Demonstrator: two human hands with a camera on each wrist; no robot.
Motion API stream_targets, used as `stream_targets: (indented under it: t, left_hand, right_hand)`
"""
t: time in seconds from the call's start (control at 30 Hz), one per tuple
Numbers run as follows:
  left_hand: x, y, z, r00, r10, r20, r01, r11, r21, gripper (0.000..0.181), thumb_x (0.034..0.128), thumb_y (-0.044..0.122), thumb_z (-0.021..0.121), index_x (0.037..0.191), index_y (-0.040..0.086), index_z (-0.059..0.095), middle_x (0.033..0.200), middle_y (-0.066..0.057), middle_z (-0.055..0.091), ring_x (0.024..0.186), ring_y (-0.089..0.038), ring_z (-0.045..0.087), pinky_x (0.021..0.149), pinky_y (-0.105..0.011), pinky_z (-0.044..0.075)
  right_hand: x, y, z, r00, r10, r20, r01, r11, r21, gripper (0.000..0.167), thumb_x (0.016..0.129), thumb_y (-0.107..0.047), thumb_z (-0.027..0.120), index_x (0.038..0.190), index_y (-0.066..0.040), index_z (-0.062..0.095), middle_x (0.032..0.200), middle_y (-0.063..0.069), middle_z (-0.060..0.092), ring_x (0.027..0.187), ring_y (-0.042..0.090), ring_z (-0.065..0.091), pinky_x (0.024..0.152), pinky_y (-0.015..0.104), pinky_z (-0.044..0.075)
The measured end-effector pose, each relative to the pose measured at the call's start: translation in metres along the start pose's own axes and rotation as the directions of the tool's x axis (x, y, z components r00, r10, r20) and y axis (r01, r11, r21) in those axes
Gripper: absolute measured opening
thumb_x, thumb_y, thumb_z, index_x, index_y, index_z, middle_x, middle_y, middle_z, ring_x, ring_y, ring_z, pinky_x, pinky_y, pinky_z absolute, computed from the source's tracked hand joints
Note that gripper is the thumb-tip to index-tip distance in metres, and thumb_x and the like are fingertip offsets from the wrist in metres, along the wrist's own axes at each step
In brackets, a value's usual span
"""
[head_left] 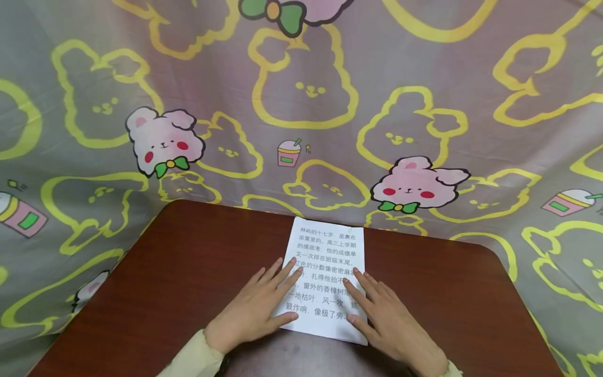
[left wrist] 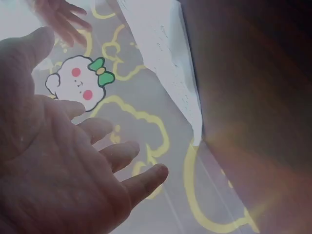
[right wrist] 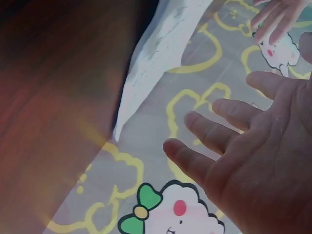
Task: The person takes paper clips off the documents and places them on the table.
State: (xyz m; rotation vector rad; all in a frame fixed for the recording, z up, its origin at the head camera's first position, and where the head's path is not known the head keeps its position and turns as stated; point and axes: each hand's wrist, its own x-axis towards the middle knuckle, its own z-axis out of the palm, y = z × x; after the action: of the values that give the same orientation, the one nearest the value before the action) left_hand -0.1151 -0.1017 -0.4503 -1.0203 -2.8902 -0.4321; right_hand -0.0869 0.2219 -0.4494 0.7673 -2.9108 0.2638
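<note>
A white sheet of paper (head_left: 325, 324) printed with lines of Chinese text lies on the brown table, its far end at the table's back edge. Over its left edge is my left hand (head_left: 256, 309), palm down with fingers spread and straight. My right hand (head_left: 391, 319) mirrors it over the right edge, covering the ends of some text lines. Both wrist views show the left hand (left wrist: 73, 156) and right hand (right wrist: 258, 151) with nothing held, and the paper (left wrist: 170, 63) beyond the fingers. Whether the fingertips touch the paper I cannot tell.
The dark brown wooden table (head_left: 198, 251) has rounded far corners. Behind it and to both sides hangs a grey cloth (head_left: 226, 94) printed with yellow bear outlines, white and pink rabbit faces and drink cups.
</note>
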Motion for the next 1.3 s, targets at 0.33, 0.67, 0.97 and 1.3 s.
stream_targets:
  t: [0.33,0.67,0.97,1.3]
  left_hand:
    - [0.003,-0.011,0.002,0.997,-0.072,-0.001,0.072,0.993,-0.097,0.083,0.1003,0.053,0.064,0.167,0.021,0.025,0.173,-0.006,0.030,0.159,-0.039,0.029,0.122,-0.062,0.035]
    - [0.008,-0.014,0.000,0.992,-0.120,-0.042,0.111,0.977,-0.181,0.084,0.0992,0.049,0.068,0.167,0.022,0.026,0.168,-0.010,0.041,0.152,-0.034,0.044,0.119,-0.055,0.043]
    - [0.017,-0.021,0.001,0.981,-0.192,-0.037,0.176,0.951,-0.255,0.080,0.0977,0.041,0.073,0.163,0.014,0.036,0.160,-0.009,0.052,0.145,-0.029,0.054,0.116,-0.049,0.047]
    - [0.018,-0.026,0.003,0.973,-0.229,-0.004,0.215,0.918,-0.333,0.078,0.0985,0.036,0.072,0.163,0.013,0.036,0.158,-0.012,0.053,0.143,-0.029,0.056,0.115,-0.049,0.048]
  right_hand:
    - [0.007,0.008,0.010,0.998,0.042,0.041,-0.043,0.999,0.013,0.066,0.102,-0.048,0.062,0.159,-0.021,0.044,0.168,0.012,0.040,0.149,0.036,0.048,0.116,0.061,0.043]
    - [0.009,0.021,0.014,0.999,0.016,-0.039,-0.016,1.000,-0.009,0.066,0.102,-0.046,0.063,0.159,-0.017,0.045,0.165,0.016,0.043,0.145,0.036,0.052,0.110,0.059,0.049]
    - [0.014,0.027,0.016,0.998,0.063,-0.032,-0.062,0.998,0.021,0.070,0.099,-0.045,0.068,0.159,-0.015,0.044,0.163,0.018,0.045,0.137,0.040,0.058,0.107,0.060,0.052]
    - [0.017,0.033,0.015,0.992,0.120,-0.027,-0.116,0.987,0.111,0.079,0.094,-0.037,0.078,0.156,-0.003,0.044,0.154,0.023,0.051,0.136,0.040,0.057,0.106,0.057,0.053]
